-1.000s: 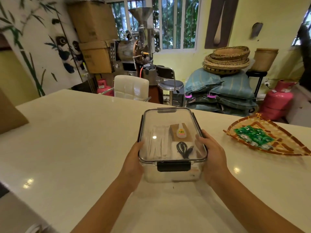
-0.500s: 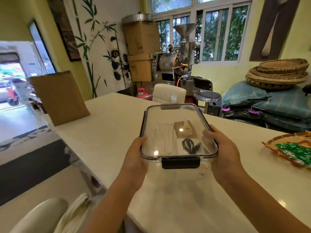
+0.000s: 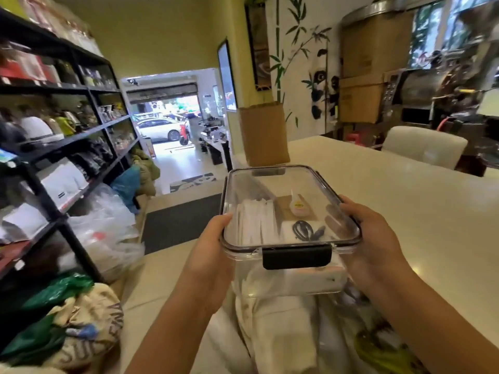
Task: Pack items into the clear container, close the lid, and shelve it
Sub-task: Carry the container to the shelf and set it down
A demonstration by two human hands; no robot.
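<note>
The clear container is held up in the air between both hands, off the white table, whose near corner lies behind and to the right of it. The left hand clasps the container's left long side, thumb hooked over the rim of the lid and the rest of the fingers out of sight beneath or behind the wall. The right hand grips the opposite long side in the same way, thumb lying along the lid's right edge, palm pressed to the wall. So the box sits squarely between the two palms, level or very nearly so, with its short end toward the person. The lid is on, and the black latch at the near end is folded down flat against the wall; a second latch at the far end shows only as a dark tab. Through the clear lid the contents show: a stack of white packets on the left, a coiled black cable toward the near right, and a small pale bottle with a yellow label resting on a brown card. To the left stands a black metal shelving unit crowded with goods, well apart from the container, with plastic bags piled at its foot. A brown paper bag stands upright on the table's far corner, beyond the box.
</note>
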